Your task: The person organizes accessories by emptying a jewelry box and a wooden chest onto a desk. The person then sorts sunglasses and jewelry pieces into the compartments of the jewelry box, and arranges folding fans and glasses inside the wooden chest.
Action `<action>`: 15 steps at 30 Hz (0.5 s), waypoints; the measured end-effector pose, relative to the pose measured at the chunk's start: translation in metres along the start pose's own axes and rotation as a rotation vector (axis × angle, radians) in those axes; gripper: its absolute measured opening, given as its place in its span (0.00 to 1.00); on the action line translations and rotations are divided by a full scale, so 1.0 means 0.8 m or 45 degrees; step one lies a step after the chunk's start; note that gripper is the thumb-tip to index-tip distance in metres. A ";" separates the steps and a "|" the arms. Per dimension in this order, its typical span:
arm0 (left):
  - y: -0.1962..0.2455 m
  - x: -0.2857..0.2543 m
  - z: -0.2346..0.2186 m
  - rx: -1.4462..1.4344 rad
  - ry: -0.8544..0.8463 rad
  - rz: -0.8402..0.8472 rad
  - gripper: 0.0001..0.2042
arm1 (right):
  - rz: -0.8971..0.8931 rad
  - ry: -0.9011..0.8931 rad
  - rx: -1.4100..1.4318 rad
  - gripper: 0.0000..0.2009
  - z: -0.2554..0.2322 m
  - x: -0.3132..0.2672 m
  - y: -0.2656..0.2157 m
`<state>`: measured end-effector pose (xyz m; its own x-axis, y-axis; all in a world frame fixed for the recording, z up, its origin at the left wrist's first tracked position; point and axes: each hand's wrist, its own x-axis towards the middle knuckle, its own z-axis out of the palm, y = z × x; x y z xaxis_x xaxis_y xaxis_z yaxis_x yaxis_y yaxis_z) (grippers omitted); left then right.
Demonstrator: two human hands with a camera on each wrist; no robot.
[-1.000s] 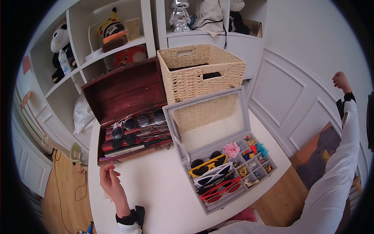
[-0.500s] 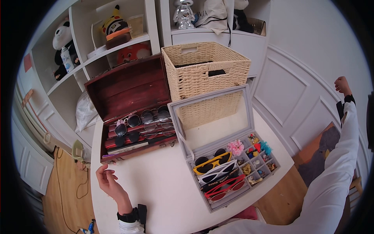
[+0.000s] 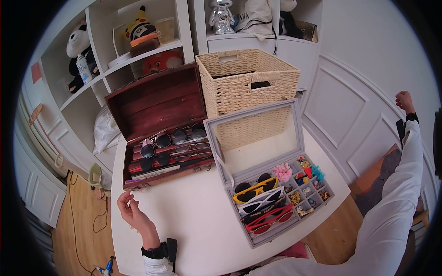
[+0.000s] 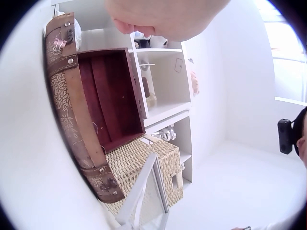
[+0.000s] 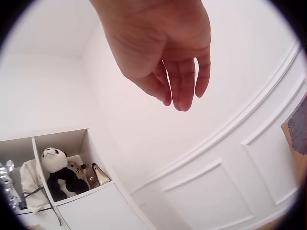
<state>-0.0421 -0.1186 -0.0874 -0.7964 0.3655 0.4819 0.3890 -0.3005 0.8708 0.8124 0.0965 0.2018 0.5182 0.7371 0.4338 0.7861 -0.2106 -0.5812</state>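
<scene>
My left hand (image 3: 137, 217) is over the white table's left part, in front of the dark red chest (image 3: 156, 108), fingers loosely bent and holding nothing. In the left wrist view that hand (image 4: 165, 17) shows at the top edge. Far to the right, away from the table, my right hand (image 3: 404, 101) is raised; in the right wrist view the hand (image 5: 160, 52) hangs with relaxed fingers and nothing in them. The chest stands open with several pairs of glasses. Beside it, a grey box (image 3: 254, 115) with its clear lid up holds sunglasses (image 3: 255, 190), a pink flower (image 3: 282, 172) and small trinkets.
A woven basket (image 3: 251, 87) stands behind the grey box. Shelves (image 3: 138, 59) with plush toys are at the back, with a panelled wall (image 3: 336, 101) to the right. Cables (image 3: 73, 221) lie on the wooden floor at left. The table (image 3: 198, 230) has a rounded edge.
The table and boxes have shifted slightly right in the head view. Both hands remain empty, in nearly the same places; the right sits slightly lower in view than one second ago.
</scene>
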 end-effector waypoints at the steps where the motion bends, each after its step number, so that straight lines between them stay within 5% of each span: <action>1: 0.001 0.000 0.000 -0.002 -0.001 -0.001 0.11 | -0.007 0.005 0.029 0.07 0.002 -0.002 -0.006; 15: -0.004 -0.001 0.002 -0.021 0.002 -0.057 0.12 | -0.396 0.016 0.040 0.08 0.035 -0.033 -0.111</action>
<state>-0.0418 -0.1165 -0.0902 -0.8136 0.3776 0.4421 0.3452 -0.2982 0.8899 0.7199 0.1138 0.2228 0.2587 0.7550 0.6026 0.8969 0.0439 -0.4400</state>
